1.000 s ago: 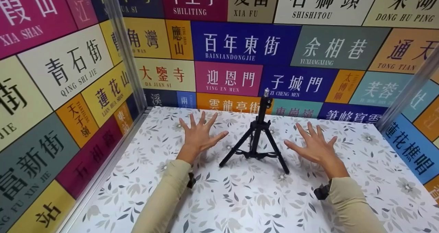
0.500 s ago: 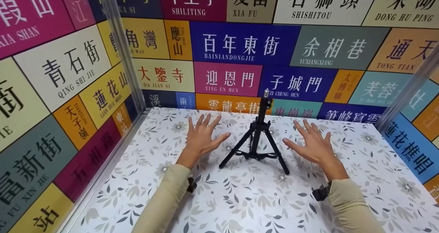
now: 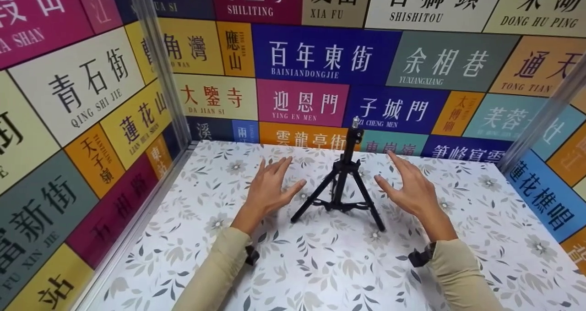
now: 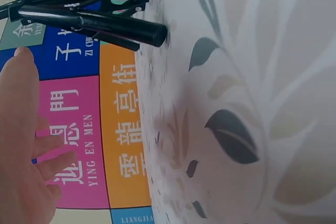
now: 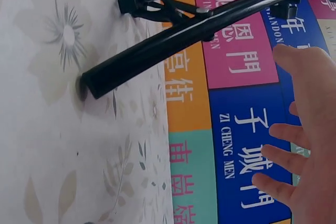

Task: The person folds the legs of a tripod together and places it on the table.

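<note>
A small black tripod [image 3: 341, 182] stands upright on the table with its legs spread and a metal stud on top. My left hand [image 3: 270, 187] is held to its left, apart from it, fingers extended and thumb pointing toward the legs. On the other side, my right hand [image 3: 414, 192] faces it with the thumb spread from the fingers, also not touching. The left wrist view has a tripod leg [image 4: 94, 22] beyond the thumb. In the right wrist view another leg [image 5: 184, 40] slants down to the table, with the bare hand [image 5: 315, 129] beside it.
The table is covered with a white leaf-and-flower cloth [image 3: 320, 265]. Behind it rises a wall of coloured sign panels [image 3: 325, 57], and a similar wall [image 3: 87, 91] closes the left side. Clear corner strips [image 3: 167, 73] run up where the walls meet.
Both hands have turned from palms-down with fingers splayed to more edge-on, with the fingers closer together. The tripod has stayed in place; the head view has shifted slightly.
</note>
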Tool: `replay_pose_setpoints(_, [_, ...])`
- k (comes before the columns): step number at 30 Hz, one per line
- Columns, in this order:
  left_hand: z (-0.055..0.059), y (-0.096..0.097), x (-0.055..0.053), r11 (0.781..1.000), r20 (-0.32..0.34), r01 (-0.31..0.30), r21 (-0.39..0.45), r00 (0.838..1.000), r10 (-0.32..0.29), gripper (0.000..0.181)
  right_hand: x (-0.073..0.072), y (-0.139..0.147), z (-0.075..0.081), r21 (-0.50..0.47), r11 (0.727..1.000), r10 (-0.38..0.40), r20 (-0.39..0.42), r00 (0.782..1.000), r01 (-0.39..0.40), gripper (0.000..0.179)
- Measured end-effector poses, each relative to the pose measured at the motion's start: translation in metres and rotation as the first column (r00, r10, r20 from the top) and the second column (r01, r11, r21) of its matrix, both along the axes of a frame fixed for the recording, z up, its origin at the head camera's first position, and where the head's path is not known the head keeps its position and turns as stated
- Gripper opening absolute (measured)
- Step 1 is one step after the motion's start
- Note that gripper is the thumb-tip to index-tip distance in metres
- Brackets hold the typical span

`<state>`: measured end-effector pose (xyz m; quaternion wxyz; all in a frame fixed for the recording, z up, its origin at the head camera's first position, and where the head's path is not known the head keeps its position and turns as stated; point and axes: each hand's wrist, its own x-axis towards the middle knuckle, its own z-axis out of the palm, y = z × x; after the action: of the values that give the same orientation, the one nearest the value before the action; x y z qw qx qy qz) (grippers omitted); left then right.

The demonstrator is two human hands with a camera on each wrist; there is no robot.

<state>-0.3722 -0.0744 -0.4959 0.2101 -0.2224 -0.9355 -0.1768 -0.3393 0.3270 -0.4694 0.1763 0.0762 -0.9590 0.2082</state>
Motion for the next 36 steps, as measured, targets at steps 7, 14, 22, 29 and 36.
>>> replay_pose_setpoints(7, [-0.002, 0.003, 0.007, 0.997, -0.030, 0.050, 0.051, 0.998, -0.048, 0.084, 0.002, -0.013, 0.004, -0.029, 0.998, 0.046, -0.129, 0.991, -0.050, 0.075])
replay_pose_setpoints(14, [-0.006, 0.008, 0.016, 0.988, -0.024, 0.104, 0.118, 0.995, -0.102, 0.079, 0.001, -0.024, 0.011, -0.061, 0.992, 0.091, -0.229, 0.969, -0.107, 0.064])
replay_pose_setpoints(22, [-0.007, 0.015, 0.028, 0.974, 0.029, 0.174, 0.145, 0.983, -0.180, 0.074, 0.001, -0.036, 0.016, -0.118, 0.972, 0.157, -0.302, 0.940, -0.201, 0.058])
replay_pose_setpoints(29, [-0.009, 0.024, 0.035, 0.958, 0.034, 0.259, 0.124, 0.964, -0.265, 0.070, 0.003, -0.041, 0.020, -0.154, 0.955, 0.189, -0.348, 0.918, -0.255, 0.057])
replay_pose_setpoints(36, [-0.015, 0.029, 0.038, 0.939, 0.029, 0.322, 0.116, 0.944, -0.328, 0.063, 0.001, -0.051, 0.020, -0.173, 0.935, 0.215, -0.417, 0.883, -0.310, 0.055])
